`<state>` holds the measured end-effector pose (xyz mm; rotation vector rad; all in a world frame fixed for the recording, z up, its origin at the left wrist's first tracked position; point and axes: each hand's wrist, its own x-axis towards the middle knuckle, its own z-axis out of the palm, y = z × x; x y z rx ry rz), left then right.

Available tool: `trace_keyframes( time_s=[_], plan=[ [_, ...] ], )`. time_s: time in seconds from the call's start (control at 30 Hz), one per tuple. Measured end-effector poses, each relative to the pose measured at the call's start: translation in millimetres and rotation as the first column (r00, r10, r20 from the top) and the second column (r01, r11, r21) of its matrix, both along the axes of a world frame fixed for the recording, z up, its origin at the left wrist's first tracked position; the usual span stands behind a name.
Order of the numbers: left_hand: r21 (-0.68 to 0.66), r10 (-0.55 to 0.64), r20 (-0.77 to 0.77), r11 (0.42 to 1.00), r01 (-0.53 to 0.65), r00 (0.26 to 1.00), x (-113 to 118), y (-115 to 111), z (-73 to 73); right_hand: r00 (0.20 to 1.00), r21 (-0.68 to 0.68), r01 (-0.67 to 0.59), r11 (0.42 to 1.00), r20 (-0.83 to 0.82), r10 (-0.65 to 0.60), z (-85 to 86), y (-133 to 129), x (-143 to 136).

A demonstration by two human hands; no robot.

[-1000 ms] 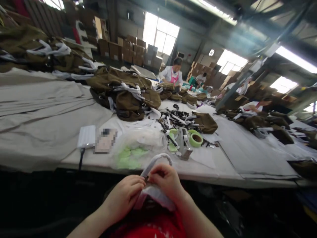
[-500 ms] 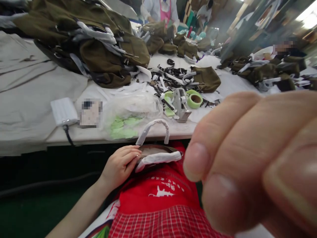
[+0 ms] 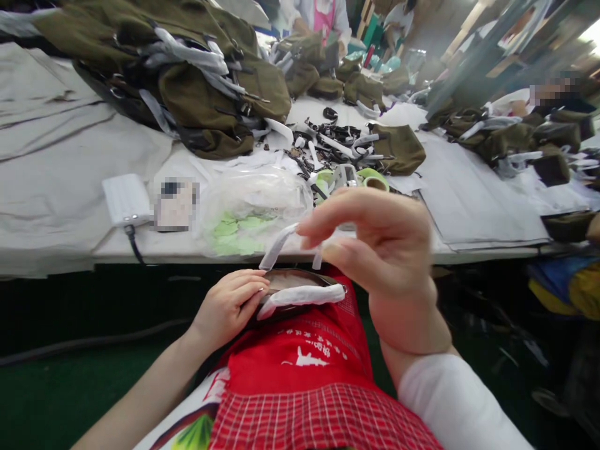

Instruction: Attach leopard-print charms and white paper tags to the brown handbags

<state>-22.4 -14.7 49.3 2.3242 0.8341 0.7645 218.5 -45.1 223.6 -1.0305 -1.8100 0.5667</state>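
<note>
On my lap lies a small bag (image 3: 290, 279), its mouth open and pale lining showing. One handle (image 3: 276, 245), wrapped in white, arches up behind the opening; the other white-wrapped handle (image 3: 304, 296) lies across the front. My left hand (image 3: 237, 303) is closed on the bag's left rim, fingers over the edge. Above the bag's right side hovers my right hand (image 3: 379, 250), thumb and fingertips drawn together in a pinch. It covers part of the arched handle from view. Whatever is between those fingertips is too small to make out.
Along the table edge are a white adapter box (image 3: 125, 199) with a black cable, a blurred-out flat item (image 3: 175, 206) and a plastic bag (image 3: 262, 206) with green pieces. Behind lie dark straps (image 3: 328, 137), green tape (image 3: 375, 181) and olive bags (image 3: 201, 94). A person (image 3: 323, 19) stands opposite.
My right hand has dropped away from close to the camera to just above the bag. My left hand keeps its hold on the rim. The view has shifted slightly.
</note>
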Motion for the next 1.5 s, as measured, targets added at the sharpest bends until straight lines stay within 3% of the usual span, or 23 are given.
trace_keyframes(
  time_s=[0.07,0.17,0.27,0.33,0.4,0.5,0.57,0.7,0.83,1.0,1.1,1.2,1.3,1.37,1.4,1.5],
  plan=[
    [0.038,-0.007,-0.006,0.999,0.007,1.000,0.1,-0.6,0.6,0.983,-0.034,-0.120,0.992,0.137,0.124,-22.9,19.3,-14.3],
    [0.109,0.020,-0.030,0.994,-0.017,0.999,1.5,-0.1,3.1,0.857,-0.160,-0.301,0.940,0.386,0.341,-68.7,28.4,-34.6],
    [0.138,0.011,-0.029,0.990,-0.007,1.000,2.6,0.4,5.2,0.690,-0.235,-0.245,0.941,0.640,0.339,-104.5,25.4,-45.1],
    [0.129,-0.010,-0.014,0.992,0.012,1.000,2.5,0.2,5.4,0.613,-0.253,-0.188,0.949,0.725,0.315,-114.2,25.7,-43.2],
    [0.115,-0.019,-0.003,0.993,0.019,1.000,1.8,0.0,4.9,0.613,-0.255,-0.151,0.955,0.734,0.292,-113.7,29.6,-35.1],
    [0.101,-0.021,-0.009,0.995,0.022,1.000,1.0,0.5,3.4,0.682,-0.265,-0.091,0.960,0.685,0.254,-105.0,37.4,-20.3],
    [0.103,-0.024,-0.014,0.994,0.025,1.000,1.5,1.1,2.6,0.699,-0.309,-0.101,0.946,0.655,0.288,-101.3,39.9,-15.8],
    [0.124,-0.027,-0.007,0.992,0.028,1.000,3.5,1.0,2.0,0.656,-0.377,-0.141,0.915,0.656,0.372,-102.8,36.5,-24.3],
    [0.151,-0.016,0.001,0.988,0.015,1.000,3.0,0.0,1.6,0.638,-0.412,-0.084,0.908,0.677,0.366,-102.8,33.6,-35.6],
    [0.139,-0.002,0.021,0.990,-0.001,1.000,2.7,1.5,1.7,0.742,-0.568,0.017,0.823,0.558,0.370,-101.0,34.2,-40.2],
    [0.158,0.001,0.029,0.987,-0.006,1.000,4.0,1.7,1.0,0.767,-0.587,-0.006,0.809,0.516,0.381,-103.4,36.6,-40.4],
    [0.173,0.108,0.033,0.978,-0.112,0.994,4.0,-2.3,0.0,0.803,-0.584,-0.047,0.810,0.461,0.378,-107.9,49.9,-28.5],
    [0.155,0.278,0.037,0.947,-0.280,0.960,0.7,-8.9,-0.7,0.872,-0.708,-0.074,0.702,0.296,0.389,-116.3,67.8,-10.1],
    [0.069,0.371,0.069,0.924,-0.376,0.926,-3.3,-11.0,-1.8,0.898,-0.757,-0.121,0.642,0.192,0.396,-124.6,70.3,-7.9],
    [-0.004,0.412,0.089,0.911,-0.413,0.907,-5.9,-10.6,-2.7,0.904,-0.742,-0.136,0.657,0.178,0.388,-129.2,66.3,-12.4],
    [-0.248,0.498,0.124,0.853,-0.459,0.858,-15.1,-4.0,-6.8,0.905,-0.573,-0.087,0.815,0.297,0.305,-143.0,35.5,-43.9]
  ],
)
